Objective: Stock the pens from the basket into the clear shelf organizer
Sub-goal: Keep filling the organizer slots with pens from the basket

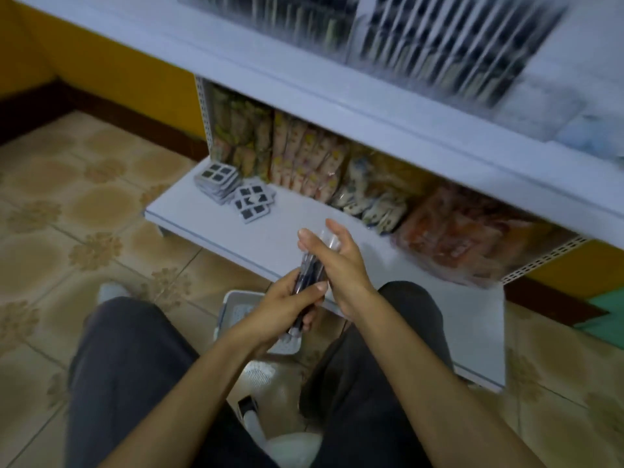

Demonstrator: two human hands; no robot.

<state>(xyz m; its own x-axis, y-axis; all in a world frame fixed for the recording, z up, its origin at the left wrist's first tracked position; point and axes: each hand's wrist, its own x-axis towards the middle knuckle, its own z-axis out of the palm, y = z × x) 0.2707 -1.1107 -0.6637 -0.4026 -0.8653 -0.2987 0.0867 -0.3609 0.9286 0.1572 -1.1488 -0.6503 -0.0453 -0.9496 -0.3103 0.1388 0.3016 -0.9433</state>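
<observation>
My left hand (287, 304) grips a bundle of dark pens with clear caps (312, 266), held upright between my knees. My right hand (337, 261) lies against the bundle's right side with straight fingers, its fingertips level with the pen tops. Below both hands a white basket (233, 300) stands on the floor, mostly hidden by my arms. The clear shelf organizer (439, 42), blurred, sits on the upper white shelf at the top, its slots holding several rows of dark pens.
The lower white shelf (209, 217) holds two stacks of small grey packs (253, 202), rows of colourful packets (304, 157) and orange bags (466, 238). Tiled floor spreads to the left. My knees in dark trousers flank the basket.
</observation>
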